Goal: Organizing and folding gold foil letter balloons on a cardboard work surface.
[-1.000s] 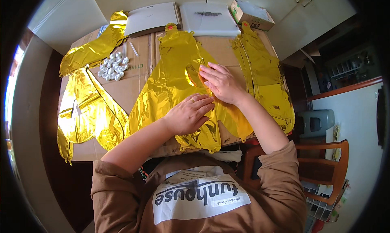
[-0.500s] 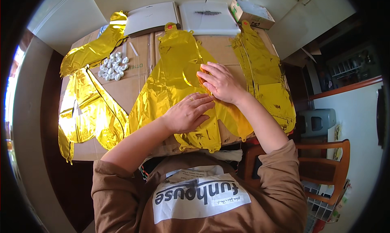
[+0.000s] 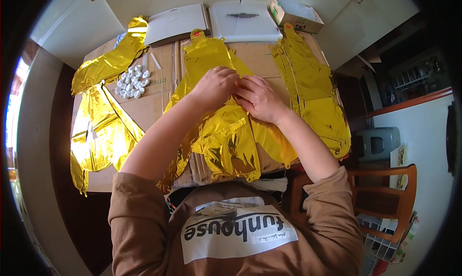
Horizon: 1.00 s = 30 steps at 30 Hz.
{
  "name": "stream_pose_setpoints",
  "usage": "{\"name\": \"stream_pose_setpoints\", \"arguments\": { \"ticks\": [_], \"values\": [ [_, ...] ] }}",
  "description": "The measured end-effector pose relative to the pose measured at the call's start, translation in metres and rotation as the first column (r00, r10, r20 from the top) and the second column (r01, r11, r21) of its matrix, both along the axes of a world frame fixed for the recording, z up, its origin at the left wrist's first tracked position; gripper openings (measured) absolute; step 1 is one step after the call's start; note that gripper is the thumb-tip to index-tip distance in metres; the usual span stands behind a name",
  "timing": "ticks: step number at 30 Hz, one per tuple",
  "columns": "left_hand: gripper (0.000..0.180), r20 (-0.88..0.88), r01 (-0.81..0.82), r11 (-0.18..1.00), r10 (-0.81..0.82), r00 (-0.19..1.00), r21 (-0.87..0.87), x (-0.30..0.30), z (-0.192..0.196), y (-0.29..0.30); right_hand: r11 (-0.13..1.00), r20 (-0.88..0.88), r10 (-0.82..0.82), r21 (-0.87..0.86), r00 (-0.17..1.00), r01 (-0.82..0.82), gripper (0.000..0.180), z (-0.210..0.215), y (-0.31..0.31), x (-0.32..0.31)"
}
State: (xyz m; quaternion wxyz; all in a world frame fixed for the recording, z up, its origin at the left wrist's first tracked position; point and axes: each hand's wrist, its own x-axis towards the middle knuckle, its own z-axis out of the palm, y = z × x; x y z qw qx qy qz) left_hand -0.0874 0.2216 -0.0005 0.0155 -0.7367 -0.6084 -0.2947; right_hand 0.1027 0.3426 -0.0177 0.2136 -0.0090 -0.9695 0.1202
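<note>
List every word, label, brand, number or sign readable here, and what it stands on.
I give places only, without copying wording.
Shirt: large dark letters, upside down in view, legible; smaller script nearby, too small to read.
Cardboard: green letters, too small to read surely.
Left white box: tiny dark mark, unreadable.
Right white box: dark print, blurred.
Carton: dark marks, too small to read.

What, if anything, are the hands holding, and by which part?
The left hand and right hand meet at the middle gold foil, partway down; they hide the contact, so whether either grips it cannot be told.
</note>
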Motion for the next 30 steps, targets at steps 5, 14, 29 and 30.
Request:
{"name": "stream_pose_setpoints", "arguments": {
  "ticks": [5, 14, 29, 30],
  "values": [
    [0.034, -0.049, -0.032, 0.997, 0.035, 0.998, 0.067, -0.011, -0.019, -0.002, 0.998, -0.007, -0.019, -0.06, 1.0, 0.019, 0.033, 0.0, -0.001, 0.001],
    [0.029, -0.003, -0.055, 0.995, 0.056, 0.998, 0.088, -0.013, -0.025, 0.001, 0.997, 0.016, 0.044, -0.07, 0.999, -0.043, 0.03, 0.014, -0.005, 0.027],
    [0.025, -0.047, 0.048, 0.992, -0.042, 0.998, 0.12, -0.009, -0.015, 0.005, 0.994, 0.026, 0.094, 0.055, 0.995, -0.095, 0.037, 0.027, -0.027, 0.048],
    [0.025, -0.145, 0.04, 0.991, -0.022, 0.989, 0.128, -0.012, -0.017, 0.002, 0.994, 0.025, 0.103, 0.018, 0.994, -0.103, 0.037, 0.028, -0.029, 0.046]
  ]
}}
